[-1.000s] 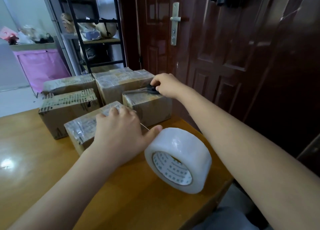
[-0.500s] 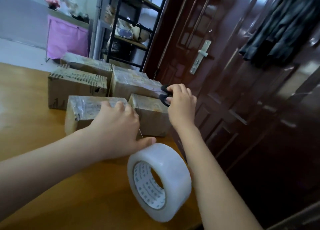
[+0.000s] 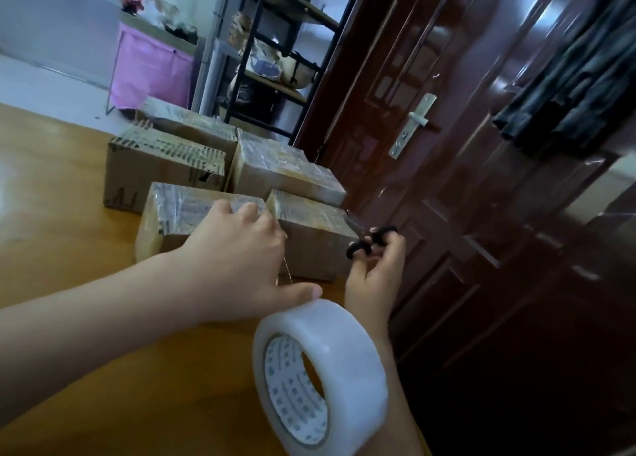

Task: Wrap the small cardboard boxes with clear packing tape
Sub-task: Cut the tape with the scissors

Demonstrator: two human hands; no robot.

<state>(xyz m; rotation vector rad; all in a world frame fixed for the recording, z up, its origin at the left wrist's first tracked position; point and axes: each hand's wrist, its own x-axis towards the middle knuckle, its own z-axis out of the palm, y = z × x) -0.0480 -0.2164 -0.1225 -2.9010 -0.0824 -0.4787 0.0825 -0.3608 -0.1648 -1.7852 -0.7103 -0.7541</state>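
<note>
Left hand (image 3: pixel 237 259): fingers spread flat on taped box (image 3: pixel 172 218). Right hand (image 3: pixel 375 276): fingers hooked through scissors (image 3: pixel 370 237). Tape roll (image 3: pixel 320 373) foremost, hiding right forearm. Four boxes (image 3: pixel 165 166) behind; door (image 3: pixel 430 146) alongside.

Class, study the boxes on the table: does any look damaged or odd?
Yes. The rear-left cardboard box has a ragged, torn top edge exposing corrugation, with a dark hole near its right corner. The other boxes look intact.
</note>
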